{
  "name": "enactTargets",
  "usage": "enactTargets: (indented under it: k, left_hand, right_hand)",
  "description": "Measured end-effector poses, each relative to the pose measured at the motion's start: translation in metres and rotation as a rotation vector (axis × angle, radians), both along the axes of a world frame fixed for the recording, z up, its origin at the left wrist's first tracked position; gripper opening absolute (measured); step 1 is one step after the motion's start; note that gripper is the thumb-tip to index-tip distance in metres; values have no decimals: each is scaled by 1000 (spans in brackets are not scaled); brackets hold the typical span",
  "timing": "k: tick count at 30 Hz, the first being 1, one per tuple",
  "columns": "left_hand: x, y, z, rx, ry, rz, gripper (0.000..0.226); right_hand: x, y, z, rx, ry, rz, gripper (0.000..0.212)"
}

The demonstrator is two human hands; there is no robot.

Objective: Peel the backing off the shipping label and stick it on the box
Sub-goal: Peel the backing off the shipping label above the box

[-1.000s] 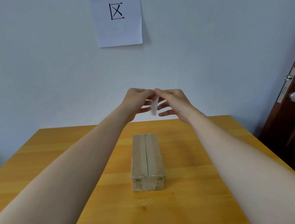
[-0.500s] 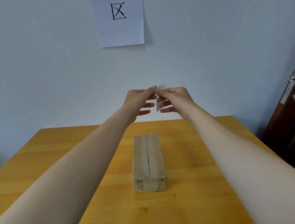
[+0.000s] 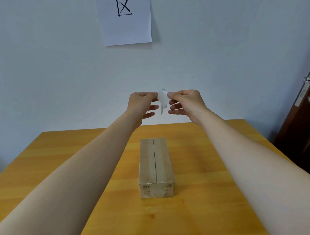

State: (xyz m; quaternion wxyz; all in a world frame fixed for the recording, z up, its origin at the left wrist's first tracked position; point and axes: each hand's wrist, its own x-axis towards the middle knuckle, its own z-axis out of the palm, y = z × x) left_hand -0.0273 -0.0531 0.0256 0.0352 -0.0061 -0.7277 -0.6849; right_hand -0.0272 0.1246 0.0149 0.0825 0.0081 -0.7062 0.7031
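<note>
Item: shipping label [image 3: 163,100], small white slip, held in the air at centre frame, above and beyond the box [image 3: 155,166], well apart from it.

Grip: left hand [image 3: 142,105] and right hand [image 3: 185,102] each pinch the slip's upper part between thumb and forefinger; the remaining fingers are spread loose beneath.

Handling (judged): very light, thin and limp; liable to curl, crease or stick to itself once the adhesive is bare. Best taken by an upper corner, one layer per hand, fingertips kept on the margins.

Box: long brown carton, centre seam lengthwise, lying on the wooden table [image 3: 79,161] at lower centre; top face bare.

Not determinable: which layer is label and which is backing; how far they have separated; any print. The white slip blends into the pale wall [image 3: 53,79].
</note>
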Motion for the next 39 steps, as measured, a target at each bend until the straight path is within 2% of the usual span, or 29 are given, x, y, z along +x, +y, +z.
enactTargets:
  k: [6,14,24,29,34,39]
  left_hand:
    - [0,1,-1,65,-13,38,14]
    - [-6,-11,-4,262,-141,77,13]
    - [-6,-20,-12,294,-203,61,16]
    - [-6,-21,-12,313,-194,64,16]
    - [-5,-20,-12,357,-188,66,19]
    - [-2,-20,-8,444,-199,75,26]
  right_hand:
    - [2,1,1,1,7,-38,21]
    - [4,4,1,46,30,-121,17]
    - [3,12,-1,51,14,-187,22]
    - [5,13,1,-23,-3,-179,25]
    - [6,13,5,-149,-35,-176,15]
    - [4,15,4,-183,-67,-167,15]
